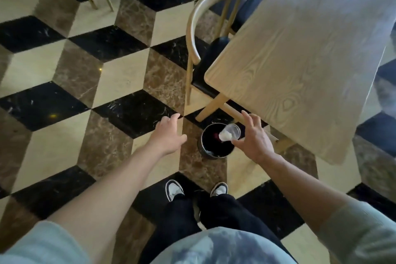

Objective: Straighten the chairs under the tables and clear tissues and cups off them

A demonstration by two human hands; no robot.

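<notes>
Clear plastic cup [230,132], white tissue stuffed inside, lies tilted over the mouth of a small dark bin [216,141] on the tiled floor by the wooden table [310,49]. Right hand [254,139] fingers spread, fingertips at the cup's rim; contact unclear. Left hand [169,133] open, empty, beside the bin; chair [205,28] tucked under table.
</notes>
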